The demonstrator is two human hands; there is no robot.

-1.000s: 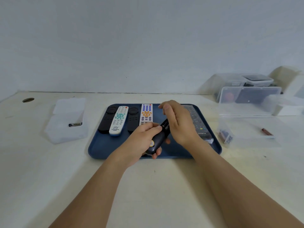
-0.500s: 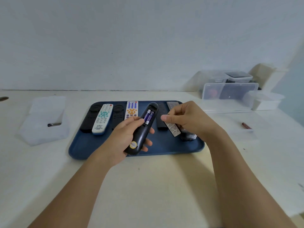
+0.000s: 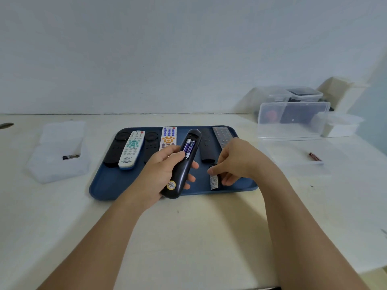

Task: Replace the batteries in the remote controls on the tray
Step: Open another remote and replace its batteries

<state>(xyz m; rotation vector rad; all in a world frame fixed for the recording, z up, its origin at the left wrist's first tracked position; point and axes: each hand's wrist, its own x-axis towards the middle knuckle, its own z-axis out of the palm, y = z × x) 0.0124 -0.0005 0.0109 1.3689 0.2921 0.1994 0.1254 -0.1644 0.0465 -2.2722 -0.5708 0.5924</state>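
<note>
Two batteries (image 3: 189, 147) exposed; left fingers (image 3: 191, 164) grip remote (image 3: 181, 170), right fingers (image 3: 227, 181) hold cover (image 3: 214, 182).

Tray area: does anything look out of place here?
One loose battery lies alone on the table, right of the tray. The held remote is open in the left hand, batteries exposed.

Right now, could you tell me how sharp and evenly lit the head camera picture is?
Head view: soft, even light, faint shadows under the forearms; wide-angle bending curves the table edge; battery labels blurred, unreadable; clear boxes at right look hazy.
</note>
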